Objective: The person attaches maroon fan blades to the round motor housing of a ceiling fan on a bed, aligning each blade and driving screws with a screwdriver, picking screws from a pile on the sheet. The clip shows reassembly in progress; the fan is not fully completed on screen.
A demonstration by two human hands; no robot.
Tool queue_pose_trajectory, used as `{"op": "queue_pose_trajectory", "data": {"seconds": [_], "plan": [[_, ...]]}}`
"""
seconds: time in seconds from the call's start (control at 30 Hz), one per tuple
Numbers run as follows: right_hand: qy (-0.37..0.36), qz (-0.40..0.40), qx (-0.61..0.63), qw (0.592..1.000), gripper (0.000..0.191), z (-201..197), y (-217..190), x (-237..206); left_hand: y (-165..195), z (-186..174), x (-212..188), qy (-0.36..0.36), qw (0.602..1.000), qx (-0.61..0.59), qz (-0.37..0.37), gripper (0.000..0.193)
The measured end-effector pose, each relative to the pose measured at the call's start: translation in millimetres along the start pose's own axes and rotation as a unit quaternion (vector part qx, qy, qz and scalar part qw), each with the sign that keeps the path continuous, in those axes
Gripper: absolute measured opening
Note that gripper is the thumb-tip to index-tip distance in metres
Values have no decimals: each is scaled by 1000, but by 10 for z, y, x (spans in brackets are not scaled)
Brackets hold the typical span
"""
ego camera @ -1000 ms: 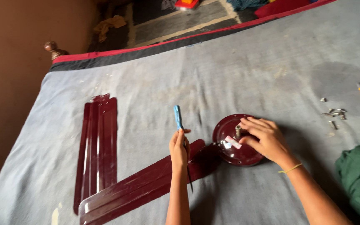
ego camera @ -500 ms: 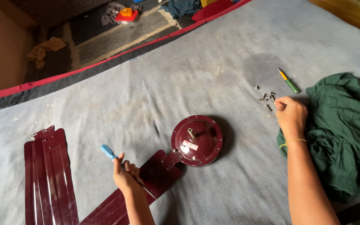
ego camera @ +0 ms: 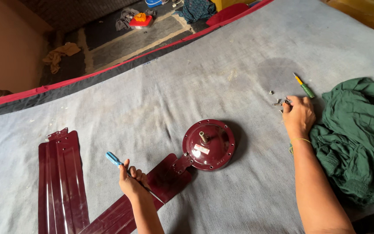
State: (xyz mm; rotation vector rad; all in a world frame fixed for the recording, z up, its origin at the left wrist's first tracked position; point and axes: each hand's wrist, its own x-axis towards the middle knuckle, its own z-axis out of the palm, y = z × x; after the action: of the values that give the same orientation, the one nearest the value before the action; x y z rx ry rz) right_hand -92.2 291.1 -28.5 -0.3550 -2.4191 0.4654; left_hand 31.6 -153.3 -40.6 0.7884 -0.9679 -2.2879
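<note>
Maroon metal sat in the middle of the grey cloth: a round fan motor with a short shaft sticking up. One long fan blade was joined to its left side by a small bracket. Two more blades lay side by side, well apart on the left.

The person's left hand was curled tight around a screwdriver with a blue handle. The thin metal shaft pointed down over the joined blade. The right hand reached far to the right. Its fingertips were pressed together on a little pile of screws, but I could not tell if it had one pinched. A green screwdriver lay just beside the screws. A crumpled green cloth lay next to that hand's wrist.
</note>
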Motion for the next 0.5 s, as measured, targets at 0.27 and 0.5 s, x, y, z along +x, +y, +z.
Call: {"op": "queue_pose_trajectory", "data": {"seconds": [0.27,0.5], "plan": [[9,-50,-34,998,9,-4,-77,-34,-11,74,-80,0,999,45,23,32],[72,-96,206,971,9,-102,-206,-63,-185,194,-150,-49,995,84,16,34]]}}
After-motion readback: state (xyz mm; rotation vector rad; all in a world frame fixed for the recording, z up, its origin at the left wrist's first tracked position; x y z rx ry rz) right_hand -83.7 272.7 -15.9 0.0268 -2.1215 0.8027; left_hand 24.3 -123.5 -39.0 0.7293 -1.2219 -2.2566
